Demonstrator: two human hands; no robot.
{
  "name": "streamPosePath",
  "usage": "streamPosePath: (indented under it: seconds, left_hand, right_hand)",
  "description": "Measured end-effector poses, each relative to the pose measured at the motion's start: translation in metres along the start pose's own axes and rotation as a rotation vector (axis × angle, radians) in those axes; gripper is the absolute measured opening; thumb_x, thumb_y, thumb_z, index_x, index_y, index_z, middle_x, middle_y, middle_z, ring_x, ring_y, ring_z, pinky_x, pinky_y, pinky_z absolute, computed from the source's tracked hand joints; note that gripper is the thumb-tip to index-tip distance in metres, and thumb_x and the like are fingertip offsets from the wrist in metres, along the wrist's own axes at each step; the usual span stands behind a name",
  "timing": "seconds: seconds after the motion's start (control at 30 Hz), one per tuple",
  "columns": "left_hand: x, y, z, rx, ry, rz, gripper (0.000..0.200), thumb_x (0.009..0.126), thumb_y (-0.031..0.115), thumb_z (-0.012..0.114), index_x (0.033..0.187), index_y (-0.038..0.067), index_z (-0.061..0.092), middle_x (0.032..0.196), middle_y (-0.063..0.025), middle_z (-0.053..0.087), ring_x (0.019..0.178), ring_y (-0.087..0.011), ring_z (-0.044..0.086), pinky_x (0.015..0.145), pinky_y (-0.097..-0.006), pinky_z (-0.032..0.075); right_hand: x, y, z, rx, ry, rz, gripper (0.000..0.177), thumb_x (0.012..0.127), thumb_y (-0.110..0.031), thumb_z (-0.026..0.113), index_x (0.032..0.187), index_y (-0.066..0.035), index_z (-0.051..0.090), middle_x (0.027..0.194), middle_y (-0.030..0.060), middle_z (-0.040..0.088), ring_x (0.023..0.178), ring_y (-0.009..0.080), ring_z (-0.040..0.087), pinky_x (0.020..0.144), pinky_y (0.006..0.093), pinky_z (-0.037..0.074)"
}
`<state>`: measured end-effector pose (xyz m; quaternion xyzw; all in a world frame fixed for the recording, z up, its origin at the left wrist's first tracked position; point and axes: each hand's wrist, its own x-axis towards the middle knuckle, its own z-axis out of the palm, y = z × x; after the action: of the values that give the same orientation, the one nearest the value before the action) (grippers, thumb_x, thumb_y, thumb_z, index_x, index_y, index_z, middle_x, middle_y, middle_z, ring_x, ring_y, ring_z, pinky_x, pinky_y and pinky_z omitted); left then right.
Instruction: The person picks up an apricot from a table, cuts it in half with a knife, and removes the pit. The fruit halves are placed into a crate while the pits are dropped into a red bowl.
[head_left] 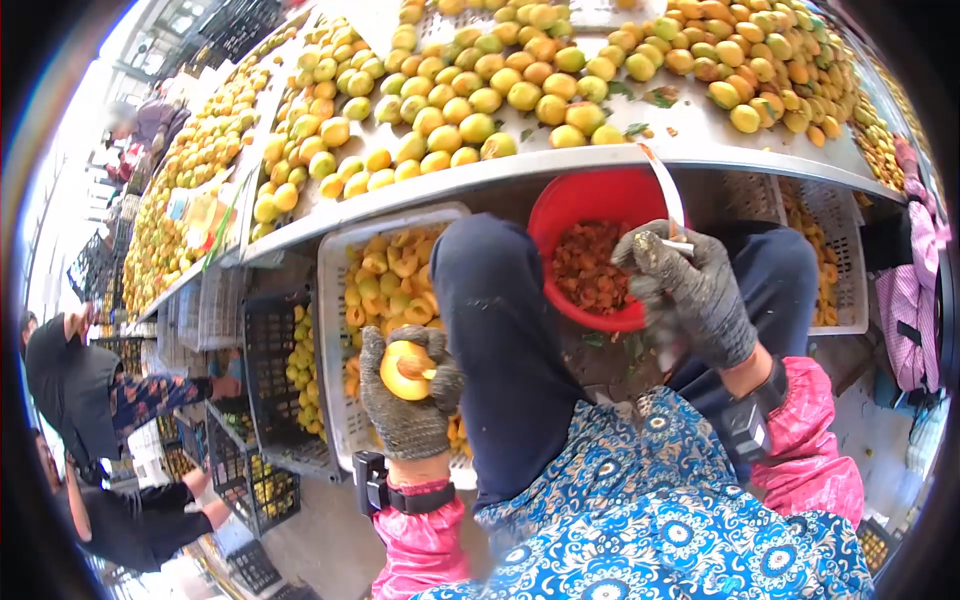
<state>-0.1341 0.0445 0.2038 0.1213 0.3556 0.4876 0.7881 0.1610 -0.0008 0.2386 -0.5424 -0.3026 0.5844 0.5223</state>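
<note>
My left hand (410,395), in a grey knit glove, holds a yellow-orange fruit (405,368) whose upper face shows a darker orange patch. It is over the white crate (335,400) of yellow fruit. My right hand (690,285), also gloved, is wrapped round the pale handle of a knife (665,190); its blade points up toward the table edge. That hand is in front of the red basin (560,205), which holds reddish-brown scraps (595,262). The two hands are well apart. Part of the right fingers is blurred.
A metal table (480,180) with a raised edge bears many yellow-green fruits (470,100). Black crates (275,380) stand at the left, and another white crate (850,260) at the right. Other people (80,380) are at the far left. My knees flank the basin.
</note>
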Motion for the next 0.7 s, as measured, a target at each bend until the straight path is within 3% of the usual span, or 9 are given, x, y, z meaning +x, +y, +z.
streamPosePath:
  seconds: [0.13, 0.23, 0.33, 0.4, 0.47, 0.5, 0.53, 0.57, 0.7]
  left_hand:
    - [0.008, -0.038, 0.072, 0.061, -0.155, -0.182, 0.068, 0.088, 0.070, 0.040, 0.092, 0.005, 0.061, 0.080, -0.0130, 0.061, 0.048, -0.0224, 0.054, 0.036, -0.0261, 0.039]
    - [0.008, -0.073, 0.108, 0.072, -0.056, -0.264, 0.072, 0.086, 0.074, 0.038, 0.101, 0.007, 0.060, 0.087, -0.0131, 0.062, 0.057, -0.0243, 0.060, 0.040, -0.0260, 0.045]
    - [0.003, -0.110, 0.128, 0.075, 0.017, -0.371, 0.063, 0.088, 0.067, 0.047, 0.107, 0.007, 0.058, 0.089, -0.0108, 0.062, 0.063, -0.0233, 0.062, 0.047, -0.0255, 0.049]
    - [0.015, -0.128, 0.103, -0.048, -0.348, -0.549, 0.057, 0.091, 0.058, 0.052, 0.114, 0.006, 0.053, 0.095, -0.0102, 0.061, 0.070, -0.0214, 0.063, 0.053, -0.0261, 0.052]
    - [0.012, -0.166, 0.110, 0.431, -0.058, -0.016, 0.049, 0.093, 0.053, 0.051, 0.109, 0.006, 0.054, 0.087, -0.0096, 0.061, 0.067, -0.0193, 0.062, 0.053, -0.0262, 0.051]
    - [0.010, -0.165, 0.113, 0.432, -0.060, -0.023, 0.049, 0.093, 0.053, 0.051, 0.109, 0.006, 0.054, 0.087, -0.0096, 0.061, 0.067, -0.0193, 0.062, 0.053, -0.0262, 0.051]
    - [0.006, -0.162, 0.118, 0.413, -0.126, -0.059, 0.047, 0.094, 0.050, 0.050, 0.110, 0.006, 0.055, 0.092, -0.0097, 0.062, 0.076, -0.0211, 0.063, 0.059, -0.0276, 0.053]
    - [0.005, -0.158, 0.123, 0.395, -0.191, -0.096, 0.044, 0.094, 0.048, 0.049, 0.111, 0.007, 0.056, 0.097, -0.0097, 0.063, 0.085, -0.0229, 0.064, 0.065, -0.0291, 0.055]
    - [0.030, -0.160, 0.111, 0.152, -0.282, -0.411, 0.038, 0.096, 0.041, 0.048, 0.111, 0.007, 0.056, 0.098, -0.0093, 0.064, 0.088, -0.0205, 0.063, 0.073, -0.0303, 0.056]
  right_hand:
    - [-0.013, -0.027, 0.003, 0.280, -0.022, -0.281, 0.046, 0.097, -0.041, 0.050, 0.110, 0.003, 0.056, 0.060, 0.0022, 0.046, 0.037, 0.0074, 0.036, 0.032, 0.0229, 0.032]
    - [-0.014, -0.048, 0.001, 0.380, 0.060, -0.385, 0.047, 0.100, -0.042, 0.044, 0.116, 0.001, 0.052, 0.061, 0.0017, 0.047, 0.035, 0.0077, 0.036, 0.033, 0.0230, 0.031]
    - [-0.012, -0.057, 0.001, 0.410, 0.175, -0.427, 0.040, 0.100, -0.036, 0.046, 0.107, 0.001, 0.058, 0.057, 0.0011, 0.050, 0.036, 0.0066, 0.038, 0.034, 0.0224, 0.031]
    - [-0.008, -0.052, -0.001, 0.396, 0.261, -0.422, 0.035, 0.098, -0.033, 0.052, 0.098, 0.000, 0.062, 0.055, 0.0004, 0.051, 0.037, 0.0059, 0.041, 0.035, 0.0207, 0.032]
    - [0.004, -0.043, -0.002, 0.450, 0.303, -0.398, 0.030, 0.096, -0.030, 0.057, 0.092, -0.001, 0.064, 0.057, 0.0000, 0.053, 0.038, 0.0052, 0.042, 0.035, 0.0191, 0.032]
    - [0.007, -0.042, 0.000, 0.607, 0.386, -0.374, 0.030, 0.095, -0.031, 0.058, 0.091, -0.002, 0.064, 0.057, -0.0003, 0.053, 0.038, 0.0049, 0.042, 0.035, 0.0190, 0.031]
    - [0.009, -0.042, 0.001, 0.765, 0.466, -0.348, 0.029, 0.095, -0.031, 0.059, 0.090, -0.002, 0.064, 0.057, -0.0007, 0.054, 0.038, 0.0046, 0.041, 0.035, 0.0190, 0.031]
    - [0.003, -0.036, -0.010, 0.541, 0.326, -0.411, 0.029, 0.094, -0.031, 0.061, 0.087, -0.004, 0.063, 0.057, -0.0015, 0.052, 0.038, 0.0041, 0.041, 0.034, 0.0194, 0.030]
    - [0.007, -0.031, -0.024, 0.584, 0.322, -0.407, 0.031, 0.094, -0.033, 0.060, 0.086, -0.004, 0.061, 0.055, -0.0020, 0.050, 0.037, 0.0040, 0.039, 0.034, 0.0200, 0.029]
